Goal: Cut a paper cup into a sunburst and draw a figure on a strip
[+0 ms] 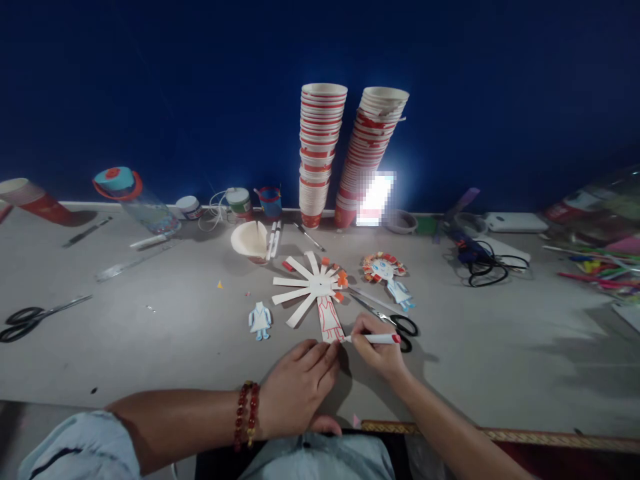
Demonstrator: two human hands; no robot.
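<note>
My right hand (379, 351) grips a white marker with a red end (377, 339), its tip at the lower edge of a white paper strip (330, 319). Red lines on the strip outline a dress and legs. My left hand (303, 383) lies flat, fingertips at the strip's bottom edge. Directly above the strip spreads a cut-open paper cup (320, 285) with long white rays, several at its right curled and orange. A blue-edged paper dress figure (260, 321) lies to the left. A finished-looking paper doll with a curled orange fringe (384, 268) lies to the right.
Scissors with black handles (403, 327) lie just beyond my right hand; another pair of scissors (30, 321) is at far left. Two tall paper-cup stacks (316, 160) stand against the blue wall. A bottle (143, 200) leans at left. Coiled black cable (487, 263) sits right.
</note>
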